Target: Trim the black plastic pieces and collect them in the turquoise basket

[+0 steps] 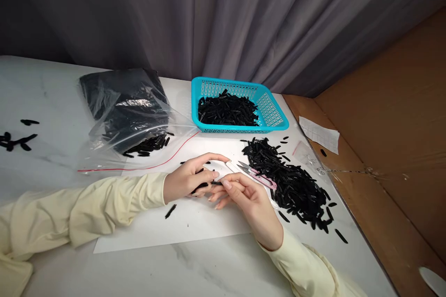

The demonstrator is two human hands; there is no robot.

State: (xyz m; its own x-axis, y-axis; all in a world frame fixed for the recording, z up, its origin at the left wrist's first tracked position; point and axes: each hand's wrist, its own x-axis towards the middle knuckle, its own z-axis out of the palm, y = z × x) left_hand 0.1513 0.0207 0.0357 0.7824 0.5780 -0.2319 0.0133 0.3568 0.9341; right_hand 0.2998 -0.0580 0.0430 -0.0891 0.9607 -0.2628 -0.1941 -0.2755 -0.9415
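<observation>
My left hand (pixel 190 178) reaches in over a white sheet of paper (pixel 139 227), its index finger stretched and its thumb bent down. A thin black strip (pixel 216 183) spans the gap to my right hand (pixel 251 199), whose thumb and index finger pinch its end. The left fingers close round the other end, partly hidden. More black pieces lie under and behind my left hand. Just beyond my right hand, a pair of pink-handled thread snips (pixel 263 179) rests against a heap of black strips (pixel 296 190).
At the back stands a turquoise basket (pixel 275 123) holding many black strips. To its left lies a clear zip bag (pixel 104 144) with black contents. Several loose pieces (pixel 21 141) are at far left. A paper slip (pixel 318 134) lies near the brown side panel (pixel 393 116).
</observation>
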